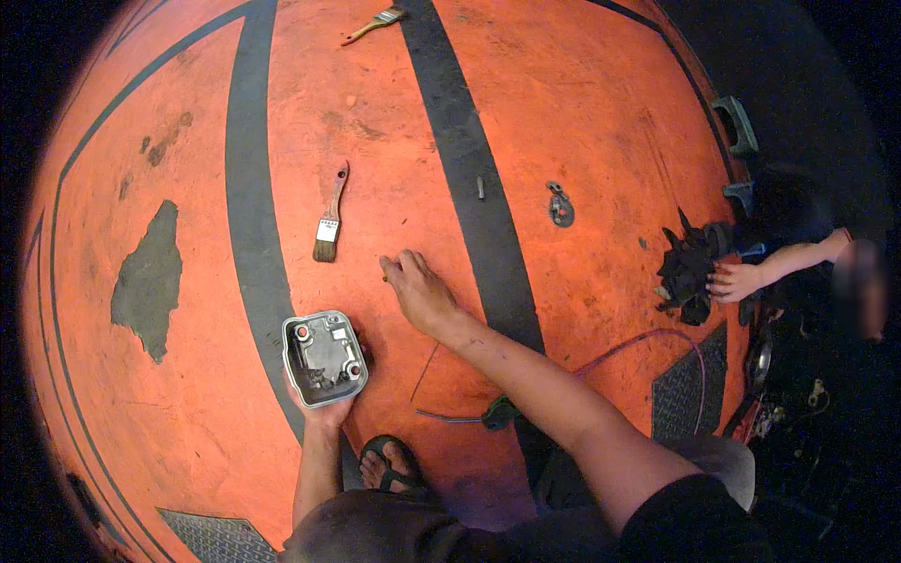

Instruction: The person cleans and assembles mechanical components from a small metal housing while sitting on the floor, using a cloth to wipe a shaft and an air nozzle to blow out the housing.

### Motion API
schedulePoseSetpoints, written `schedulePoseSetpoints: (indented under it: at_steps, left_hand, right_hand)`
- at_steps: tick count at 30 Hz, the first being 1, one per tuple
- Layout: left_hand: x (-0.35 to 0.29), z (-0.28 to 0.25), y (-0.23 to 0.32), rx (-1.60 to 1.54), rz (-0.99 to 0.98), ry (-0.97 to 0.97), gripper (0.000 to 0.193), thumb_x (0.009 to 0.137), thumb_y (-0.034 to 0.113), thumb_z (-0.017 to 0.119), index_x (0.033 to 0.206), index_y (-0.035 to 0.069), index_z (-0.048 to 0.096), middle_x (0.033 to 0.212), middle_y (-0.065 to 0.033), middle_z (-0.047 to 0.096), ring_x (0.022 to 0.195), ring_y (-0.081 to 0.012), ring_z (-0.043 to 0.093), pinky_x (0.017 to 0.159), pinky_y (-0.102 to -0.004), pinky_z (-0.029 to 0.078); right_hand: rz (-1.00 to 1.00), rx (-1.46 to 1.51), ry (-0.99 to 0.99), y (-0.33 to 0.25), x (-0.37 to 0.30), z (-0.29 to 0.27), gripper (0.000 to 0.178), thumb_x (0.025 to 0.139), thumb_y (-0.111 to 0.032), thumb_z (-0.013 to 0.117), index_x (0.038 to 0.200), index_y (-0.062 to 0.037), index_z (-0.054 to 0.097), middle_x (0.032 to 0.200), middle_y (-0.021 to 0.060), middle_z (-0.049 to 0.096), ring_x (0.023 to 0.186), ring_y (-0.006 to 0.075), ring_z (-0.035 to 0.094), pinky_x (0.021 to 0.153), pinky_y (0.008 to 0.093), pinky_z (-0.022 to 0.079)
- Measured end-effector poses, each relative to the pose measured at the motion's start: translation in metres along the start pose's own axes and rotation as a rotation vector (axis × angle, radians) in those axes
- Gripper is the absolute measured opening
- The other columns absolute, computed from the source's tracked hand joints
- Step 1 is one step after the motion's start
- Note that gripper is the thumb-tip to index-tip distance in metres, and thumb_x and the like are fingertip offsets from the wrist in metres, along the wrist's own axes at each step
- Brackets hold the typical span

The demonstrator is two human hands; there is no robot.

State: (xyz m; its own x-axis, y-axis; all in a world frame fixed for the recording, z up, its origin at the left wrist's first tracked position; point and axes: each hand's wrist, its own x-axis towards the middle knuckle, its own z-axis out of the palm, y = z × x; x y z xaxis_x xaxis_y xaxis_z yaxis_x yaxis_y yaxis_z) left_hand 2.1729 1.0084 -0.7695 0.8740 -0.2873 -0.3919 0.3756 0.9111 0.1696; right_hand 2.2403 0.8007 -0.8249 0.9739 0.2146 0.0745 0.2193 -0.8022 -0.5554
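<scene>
In my left hand (pixel 328 413) is a squarish cast-metal cover (pixel 326 345), held from below with its hollow inside facing up. Round holes show at two of its corners, and the metal inside looks wet or oily. My right hand (pixel 424 298) is just beyond and to the right of the cover, low over the orange floor. Its fingers are bent together, and a small dark bit shows at the fingertips, too small to name. Ahead of both hands lies a paintbrush (pixel 330 221), bristles toward me.
A second paintbrush (pixel 374 25) lies far ahead. At right, another person's hand (pixel 737 281) touches a pile of dark rags (pixel 690 272). A thin cable (pixel 648 336) curves over the orange floor (pixel 375 122). My sandalled foot (pixel 389 463) is near the cover.
</scene>
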Motion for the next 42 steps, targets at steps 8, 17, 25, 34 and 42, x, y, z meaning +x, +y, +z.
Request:
schedulePoseSetpoints:
  at_steps: [8, 17, 25, 34, 42]
  left_hand:
    - [0.000, -0.018, 0.006, -0.032, -0.039, 0.058, 0.049, 0.095, 0.042, 0.049, 0.129, 0.009, 0.058, 0.129, -0.0120, 0.061, 0.118, -0.0319, 0.058, 0.101, -0.0498, 0.047]
    - [-0.002, -0.063, 0.010, -0.165, -0.019, -0.045, 0.075, 0.086, 0.063, 0.052, 0.140, 0.009, 0.048, 0.139, -0.0155, 0.052, 0.123, -0.0333, 0.054, 0.104, -0.0522, 0.043]
    - [-0.014, -0.050, 0.025, -0.190, -0.010, -0.004, 0.059, 0.092, 0.047, 0.051, 0.137, 0.008, 0.050, 0.136, -0.0170, 0.054, 0.126, -0.0374, 0.050, 0.108, -0.0538, 0.039]
    - [-0.011, -0.026, 0.033, -0.086, -0.018, -0.083, 0.057, 0.095, 0.045, 0.047, 0.137, 0.007, 0.051, 0.135, -0.0187, 0.056, 0.123, -0.0429, 0.051, 0.105, -0.0566, 0.042]
    - [-0.010, -0.029, 0.038, 0.005, -0.061, -0.164, 0.055, 0.096, 0.045, 0.050, 0.141, 0.014, 0.048, 0.143, -0.0127, 0.051, 0.126, -0.0317, 0.053, 0.109, -0.0571, 0.037]
  right_hand:
    - [-0.193, -0.064, -0.097, 0.007, -0.001, -0.005, 0.021, 0.081, 0.000, 0.053, 0.102, -0.0001, 0.055, 0.100, 0.0153, 0.051, 0.100, 0.0342, 0.054, 0.081, 0.0429, 0.051]
    - [-0.049, 0.510, -0.058, -0.103, 0.006, -0.053, 0.014, 0.087, 0.001, 0.058, 0.099, -0.0002, 0.063, 0.097, 0.0156, 0.059, 0.097, 0.0341, 0.059, 0.084, 0.0410, 0.050]
    - [-0.273, 0.423, 0.034, -0.119, 0.003, -0.053, 0.020, 0.084, -0.009, 0.063, 0.102, -0.0004, 0.065, 0.090, 0.0129, 0.064, 0.092, 0.0315, 0.063, 0.078, 0.0400, 0.054]
    - [0.495, -0.577, 0.415, 0.116, 0.002, -0.114, 0.055, 0.088, -0.038, 0.067, 0.126, -0.0015, 0.051, 0.121, 0.0181, 0.050, 0.117, 0.0383, 0.045, 0.098, 0.0492, 0.041]
    - [0.444, -0.500, 0.359, 0.162, 0.003, -0.090, 0.043, 0.086, -0.040, 0.069, 0.106, -0.0036, 0.054, 0.106, 0.0166, 0.053, 0.105, 0.0352, 0.052, 0.080, 0.0495, 0.054]
